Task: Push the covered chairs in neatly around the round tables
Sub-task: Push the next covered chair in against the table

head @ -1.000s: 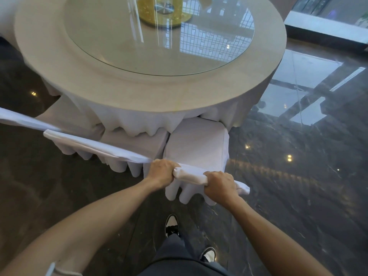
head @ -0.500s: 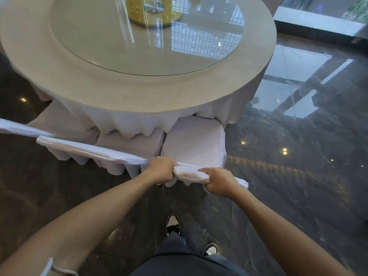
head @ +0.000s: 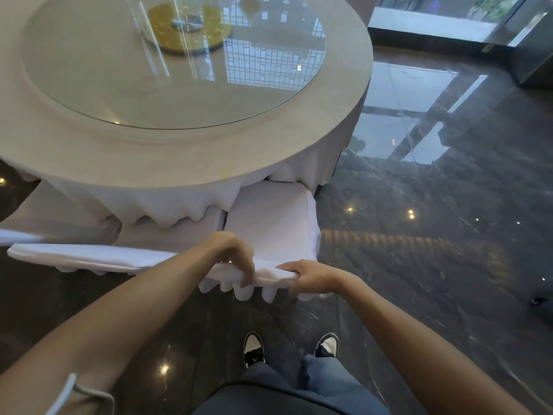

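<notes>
left hand (head: pixel 236 253) and right hand (head: pixel 311 278) both gripping top edge of white fabric-covered chair (head: pixel 269 226), seat sitting partly under round white-draped table (head: pixel 194 151)

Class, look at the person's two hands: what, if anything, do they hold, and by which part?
Both the left hand and right hand grip the white-covered chair by its backrest's top edge.

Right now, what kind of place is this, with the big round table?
Probably a banquet hall or hotel restaurant. The round table has a white skirt and a glass turntable, the chairs wear white covers, and the floor is shiny dark marble.
</notes>
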Demonstrator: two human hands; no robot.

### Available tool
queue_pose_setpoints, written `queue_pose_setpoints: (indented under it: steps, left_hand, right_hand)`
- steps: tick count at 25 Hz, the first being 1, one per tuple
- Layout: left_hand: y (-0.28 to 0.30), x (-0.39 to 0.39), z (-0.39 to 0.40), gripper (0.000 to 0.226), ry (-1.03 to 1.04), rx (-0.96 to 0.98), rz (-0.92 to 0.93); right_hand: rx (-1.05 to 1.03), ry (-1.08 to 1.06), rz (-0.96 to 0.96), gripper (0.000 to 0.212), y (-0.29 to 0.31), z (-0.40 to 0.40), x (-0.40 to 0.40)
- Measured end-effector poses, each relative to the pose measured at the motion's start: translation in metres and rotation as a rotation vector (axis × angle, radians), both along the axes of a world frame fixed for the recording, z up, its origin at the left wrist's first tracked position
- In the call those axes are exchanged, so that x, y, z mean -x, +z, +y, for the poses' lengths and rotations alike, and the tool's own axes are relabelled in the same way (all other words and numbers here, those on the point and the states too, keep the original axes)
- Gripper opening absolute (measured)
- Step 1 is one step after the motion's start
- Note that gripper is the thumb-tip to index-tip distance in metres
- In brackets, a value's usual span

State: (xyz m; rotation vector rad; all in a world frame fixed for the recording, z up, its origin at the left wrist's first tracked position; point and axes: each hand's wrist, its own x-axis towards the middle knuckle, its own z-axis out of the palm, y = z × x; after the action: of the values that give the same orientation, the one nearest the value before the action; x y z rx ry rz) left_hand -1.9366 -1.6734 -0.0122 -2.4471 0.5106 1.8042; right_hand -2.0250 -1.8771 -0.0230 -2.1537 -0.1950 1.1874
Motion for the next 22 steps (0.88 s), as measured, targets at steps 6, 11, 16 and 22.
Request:
queue_pose_setpoints:
  steps: [6,11,16,22]
  left_hand:
    - [-0.016,-0.041,-0.035,0.062,0.376,0.059,0.177]
    - [-0.035,-0.075,-0.12,0.052,0.255,0.265,-0.346]
    - [-0.025,-0.115,-0.246,0.064,0.236,0.285,-0.423]
    - [0.016,-0.172,-0.389,0.052,0.3,0.337,-0.692]
  right_hand:
    - [-0.073,-0.099,0.272,0.042,0.012,-0.074,-0.04]
    - [0.086,-0.062,0.147,0.042,0.025,-0.188,-0.095]
    - [0.283,0.05,-0.042,0.043,0.043,-0.316,-0.155]
    - [0.383,0.071,-0.192,0.041,0.072,-0.445,-0.231]
